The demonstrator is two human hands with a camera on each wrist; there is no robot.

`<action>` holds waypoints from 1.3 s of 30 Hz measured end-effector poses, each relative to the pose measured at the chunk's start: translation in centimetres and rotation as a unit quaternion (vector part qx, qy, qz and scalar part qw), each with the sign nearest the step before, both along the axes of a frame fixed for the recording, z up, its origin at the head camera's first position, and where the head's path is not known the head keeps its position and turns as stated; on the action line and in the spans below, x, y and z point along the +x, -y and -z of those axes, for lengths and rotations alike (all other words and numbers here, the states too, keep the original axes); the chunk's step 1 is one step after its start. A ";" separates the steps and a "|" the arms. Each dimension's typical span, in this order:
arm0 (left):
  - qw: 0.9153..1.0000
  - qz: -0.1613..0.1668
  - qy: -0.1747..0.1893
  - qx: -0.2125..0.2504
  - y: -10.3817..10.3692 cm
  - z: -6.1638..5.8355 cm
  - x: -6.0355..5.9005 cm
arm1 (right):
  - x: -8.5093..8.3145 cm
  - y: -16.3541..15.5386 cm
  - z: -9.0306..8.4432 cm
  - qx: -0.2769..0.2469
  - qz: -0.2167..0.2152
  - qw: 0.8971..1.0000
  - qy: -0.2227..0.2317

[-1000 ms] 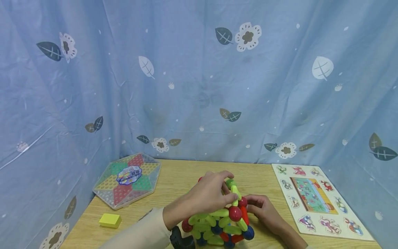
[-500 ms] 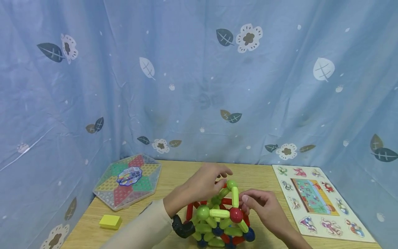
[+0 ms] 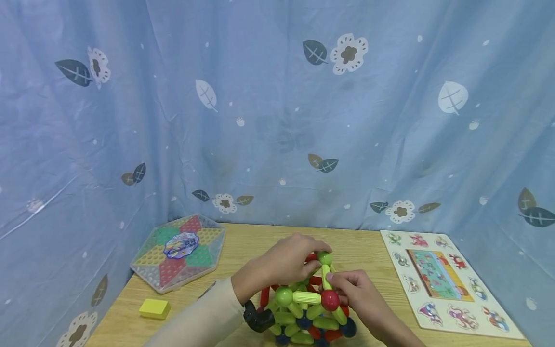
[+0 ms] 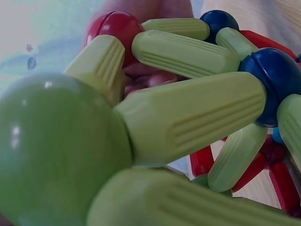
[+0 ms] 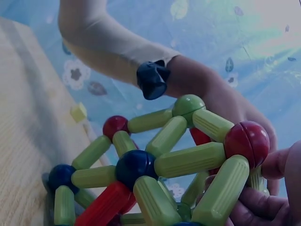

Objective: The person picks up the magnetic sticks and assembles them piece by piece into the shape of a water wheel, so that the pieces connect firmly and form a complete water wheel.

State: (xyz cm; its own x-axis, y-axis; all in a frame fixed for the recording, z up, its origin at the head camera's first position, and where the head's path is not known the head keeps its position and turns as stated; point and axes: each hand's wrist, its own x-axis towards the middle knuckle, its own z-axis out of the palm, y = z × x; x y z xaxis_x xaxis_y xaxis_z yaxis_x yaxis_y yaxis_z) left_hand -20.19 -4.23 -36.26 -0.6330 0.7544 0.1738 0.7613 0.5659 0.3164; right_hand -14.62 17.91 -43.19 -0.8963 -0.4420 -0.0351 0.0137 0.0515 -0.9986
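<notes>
A frame of magnetic rods and balls (image 3: 308,298) stands on the table, with yellow-green and red rods joined by red, green and dark blue balls. My left hand (image 3: 282,260) reaches over its top, and thumb and index finger hold the uppermost green ball (image 3: 324,258). Just below, my right hand (image 3: 357,291) pinches the upright yellow-green rod (image 3: 326,278) above a red ball (image 3: 330,300). In the right wrist view, right fingers (image 5: 263,207) curl behind that red ball (image 5: 247,143). A large green ball (image 4: 61,150) fills the left wrist view's near corner.
On the wooden table (image 3: 256,236), a hexagonal star-patterned game board (image 3: 204,270) lies at the back left. A yellow block (image 3: 154,309) sits in front of it. An animal picture puzzle board (image 3: 405,284) lies at right. Blue curtains (image 3: 277,120) surround the table.
My left fingers came away from the frame's top, then closed onto the uppermost green ball. My right hand moved left from the frame's side to the upright rod.
</notes>
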 end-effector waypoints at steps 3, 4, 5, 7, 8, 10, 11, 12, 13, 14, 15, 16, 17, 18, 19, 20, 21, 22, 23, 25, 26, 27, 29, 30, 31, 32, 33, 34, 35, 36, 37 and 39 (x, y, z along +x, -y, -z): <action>1.000 0.002 -0.009 -0.001 0.0 0.1 0.1 | -0.1 -0.1 0.1 -0.009 -0.014 1.000 0.009; 1.000 0.003 -0.011 -0.002 0.0 0.1 0.1 | -0.1 -0.1 0.2 -0.009 -0.016 1.000 0.010; 1.000 0.004 -0.013 -0.002 0.1 0.1 0.1 | -0.1 -0.1 0.2 -0.009 -0.016 1.000 0.012; 1.000 0.004 -0.013 0.001 0.2 0.2 0.2 | -0.2 -0.2 0.2 -0.005 -0.014 1.000 0.014; 1.000 0.002 -0.008 0.008 0.4 0.2 0.1 | -0.2 -0.2 0.2 -0.001 -0.010 1.000 0.015; 0.999 -0.010 0.002 0.034 0.9 0.5 0.1 | -0.2 -0.3 0.2 0.009 0.004 1.000 0.008; 0.998 -0.020 0.009 0.059 1.4 0.6 0.1 | -0.2 -0.4 0.2 0.016 0.015 1.000 -0.001; 0.995 -0.034 0.018 0.092 1.9 0.9 0.1 | -0.2 -0.6 0.2 0.024 0.027 0.999 -0.018; 0.990 -0.053 0.021 0.128 2.5 1.3 0.1 | -0.2 -0.8 0.3 0.034 0.045 0.998 -0.041; 0.983 -0.073 0.021 0.170 3.2 1.7 0.1 | -0.2 -1.0 0.4 0.047 0.072 0.994 -0.064; 0.972 -0.095 0.022 0.213 3.9 2.1 0.1 | -0.2 -1.3 0.5 0.062 0.102 0.988 -0.093; 0.959 -0.119 0.023 0.255 4.7 2.6 0.1 | -0.2 -1.6 0.7 0.083 0.136 0.980 -0.119; 0.945 -0.142 0.026 0.293 5.5 3.2 0.2 | -0.3 -1.9 1.0 0.106 0.167 0.970 -0.141; 0.932 -0.165 0.031 0.322 6.3 3.9 0.3 | -0.3 -2.1 1.4 0.131 0.196 0.960 -0.154; 0.920 -0.185 0.043 0.344 7.0 4.6 0.4 | -0.3 -2.4 1.7 0.152 0.217 0.951 -0.158; 0.909 -0.196 0.067 0.362 7.7 5.3 0.6 | -0.4 -2.6 2.2 0.175 0.227 0.946 -0.154; 0.901 -0.200 0.100 0.371 8.4 5.9 0.8 | -0.5 -2.8 2.7 0.190 0.223 0.945 -0.145; 0.896 -0.197 0.139 0.373 8.9 6.6 1.1 | -0.5 -3.0 3.1 0.196 0.207 0.950 -0.131; 0.890 -0.188 0.184 0.371 9.3 7.2 1.3 | -0.6 -3.1 3.5 0.192 0.181 0.957 -0.117; 0.874 -0.163 0.278 0.365 9.7 8.2 1.9 | -0.8 -3.3 4.2 0.159 0.122 0.976 -0.090; 0.865 -0.151 0.315 0.360 9.6 8.6 2.1 | -0.9 -3.3 4.4 0.140 0.100 0.982 -0.078; 0.858 -0.145 0.339 0.357 9.4 8.9 2.3 | -1.0 -3.2 4.6 0.118 0.086 0.987 -0.066; 0.850 -0.146 0.358 0.358 8.6 9.6 2.4 | -1.4 -3.0 4.8 0.089 0.079 0.992 -0.052; 0.849 -0.149 0.353 0.363 8.2 9.8 2.4 | -1.5 -2.8 4.9 0.082 0.088 0.992 -0.047; 0.851 -0.157 0.341 0.366 7.8 10.1 2.3 | -1.7 -2.6 4.9 0.082 0.103 0.990 -0.046; 0.852 -0.167 0.330 0.370 7.4 10.3 2.2 | -1.9 -2.4 5.0 0.086 0.119 0.988 -0.044; 0.853 -0.176 0.319 0.374 7.1 10.5 2.0 | -2.2 -2.2 5.0 0.089 0.133 0.986 -0.046; 0.853 -0.181 0.311 0.377 6.8 10.7 1.8 | -2.4 -2.1 5.1 0.091 0.145 0.984 -0.048; 0.854 -0.185 0.302 0.380 6.6 10.8 1.5 | -2.7 -2.0 5.1 0.095 0.157 0.982 -0.052; 0.854 -0.191 0.296 0.383 6.4 10.8 1.2 | -3.0 -2.0 5.1 0.099 0.166 0.980 -0.057; 0.854 -0.195 0.291 0.385 6.2 10.9 0.8 | -3.3 -2.0 5.2 0.102 0.173 0.978 -0.061; 0.854 -0.196 0.284 0.389 5.9 11.0 0.0 | -4.1 -2.1 5.3 0.107 0.179 0.975 -0.071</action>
State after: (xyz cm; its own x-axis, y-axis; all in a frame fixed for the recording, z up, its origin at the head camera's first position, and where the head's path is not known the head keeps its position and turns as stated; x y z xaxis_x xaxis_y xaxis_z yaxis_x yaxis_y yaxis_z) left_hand -20.17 -10.14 -47.31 -0.9597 0.2598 0.1074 0.1604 0.1924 0.9681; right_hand -18.70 19.98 -48.44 -0.9945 -0.0958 0.0435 -0.0685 0.2758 -0.9588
